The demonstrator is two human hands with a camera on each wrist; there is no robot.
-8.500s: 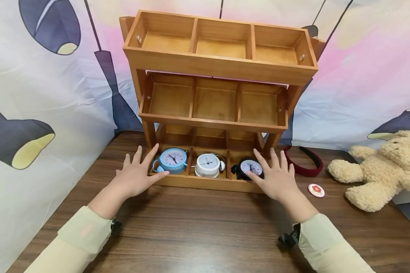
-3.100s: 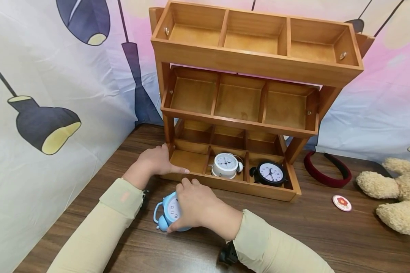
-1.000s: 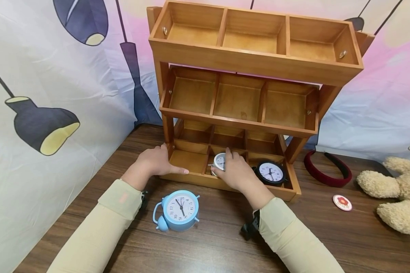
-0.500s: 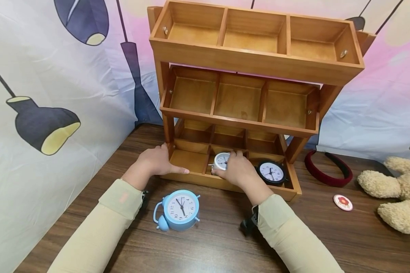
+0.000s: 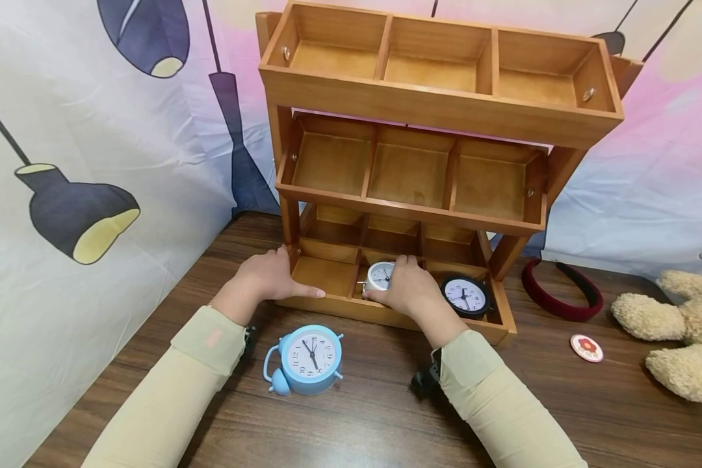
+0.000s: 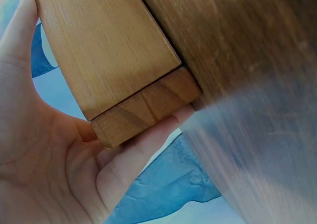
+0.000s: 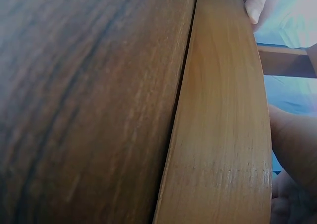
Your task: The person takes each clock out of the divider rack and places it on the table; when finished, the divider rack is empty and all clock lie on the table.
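Note:
In the head view, my left hand (image 5: pixel 263 276) grips the lower left corner of a three-tier wooden shelf (image 5: pixel 439 107), its thumb over the front edge. The left wrist view has fingers of the left hand (image 6: pixel 44 154) curled round the wooden corner (image 6: pixel 109 50). My right hand (image 5: pixel 412 289) holds a white alarm clock (image 5: pixel 377 277) in the bottom tier's middle compartment, covering its right side. To its right, a black alarm clock (image 5: pixel 467 297) lies face up. A light blue alarm clock (image 5: pixel 312 357) lies face up on the table before the shelf.
Right of the shelf are a dark red headband (image 5: pixel 556 296), a round flower badge (image 5: pixel 587 348) and a plush bear (image 5: pixel 687 331). A printed cloth (image 5: pixel 175 149) hangs behind. The dark wooden table (image 5: pixel 374 416) extends in front.
The blue alarm clock has gone from the bottom left compartment to the table. My right hand has left it and moved to the white clock. In the last half second almost nothing moved.

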